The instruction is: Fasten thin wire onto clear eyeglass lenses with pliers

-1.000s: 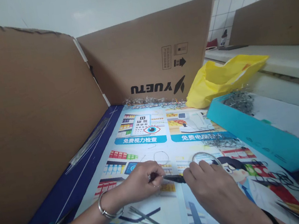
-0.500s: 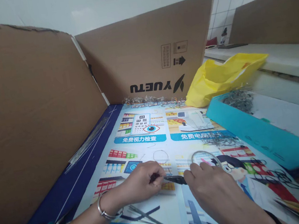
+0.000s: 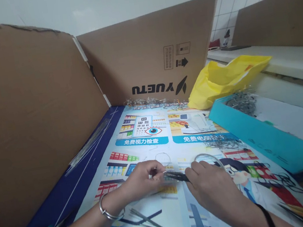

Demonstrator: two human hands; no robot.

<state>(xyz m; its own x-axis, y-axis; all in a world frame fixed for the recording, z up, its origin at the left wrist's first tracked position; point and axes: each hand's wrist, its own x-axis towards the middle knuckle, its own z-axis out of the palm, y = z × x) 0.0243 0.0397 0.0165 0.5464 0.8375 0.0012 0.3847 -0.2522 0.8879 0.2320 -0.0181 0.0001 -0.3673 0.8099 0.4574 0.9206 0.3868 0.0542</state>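
Observation:
My right hand (image 3: pixel 210 183) is closed around a pair of dark pliers (image 3: pixel 177 175), whose jaws point left. My left hand (image 3: pixel 144 178), a silver bangle at its wrist, pinches a thin wire (image 3: pixel 164 172) right at the plier tips. Most of that wire is hidden by the fingers or too fine to follow. Behind my right knuckles a curved grey loop (image 3: pixel 208 155) shows. A thin wire ring (image 3: pixel 162 154) lies on the printed sheet (image 3: pixel 180 201) just beyond my left hand. Straight metal rods (image 3: pixel 151 221) lie on the sheet below my left wrist.
Cardboard panels (image 3: pixel 142 53) stand at the left and back. A blue box (image 3: pixel 264 137) holding tangled wire (image 3: pixel 242 103) is at right, beside a yellow bag (image 3: pixel 221 83). More wire pieces (image 3: pixel 222 141) and dark loops (image 3: pixel 286 182) lie on the sheet. Long thin wires (image 3: pixel 90 144) lie left.
The pliers have tilted, their jaws now slightly higher and more of them visible. Both hands have shifted a little, and the left fingers have changed their pose.

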